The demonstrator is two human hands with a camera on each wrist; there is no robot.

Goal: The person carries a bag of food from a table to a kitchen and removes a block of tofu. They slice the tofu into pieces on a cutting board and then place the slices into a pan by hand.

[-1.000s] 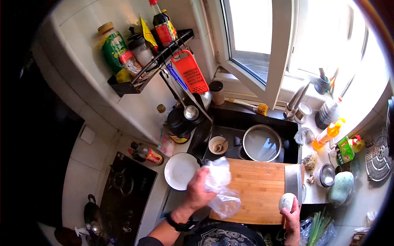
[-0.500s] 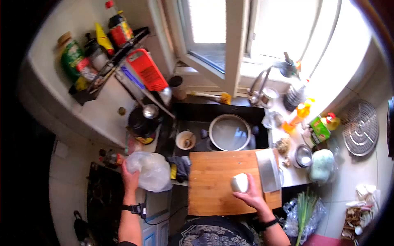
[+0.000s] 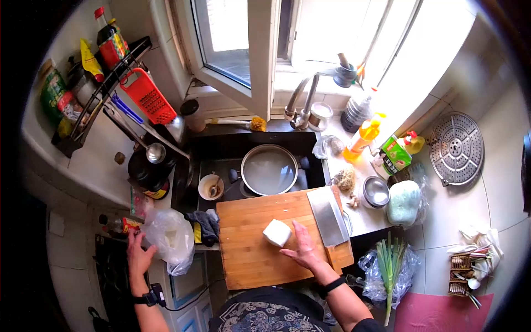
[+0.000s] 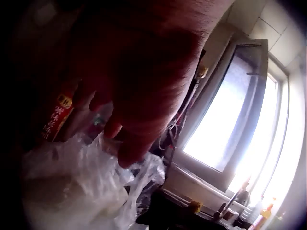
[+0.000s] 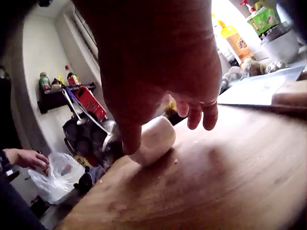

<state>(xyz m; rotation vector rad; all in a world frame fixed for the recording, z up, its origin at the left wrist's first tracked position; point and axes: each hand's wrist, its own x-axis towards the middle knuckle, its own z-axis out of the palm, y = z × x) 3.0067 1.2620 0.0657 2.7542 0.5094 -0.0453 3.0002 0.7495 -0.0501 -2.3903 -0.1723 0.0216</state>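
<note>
On the wooden cutting board lies a short, thick chunk of white radish. Beside it hovers my right hand, fingers spread and holding nothing. The right wrist view shows the thumb in front of the radish chunk and the other fingers apart from it. A crumpled clear plastic bag sits on the counter left of the board, with a pale shape showing through. My left hand is at the bag's left edge with loosely extended fingers. A cleaver lies flat along the board's right side.
Behind the board, the dark sink holds a lidded pot and a small bowl. A dark cloth lies between bag and board. Metal bowls stand at right; spring onions lie below them. A sauce bottle stands near my left hand.
My left hand carried the plastic bag left, set it down over the white plate and loosened its fingers. My right hand brought the radish chunk onto the board and let go of it.
</note>
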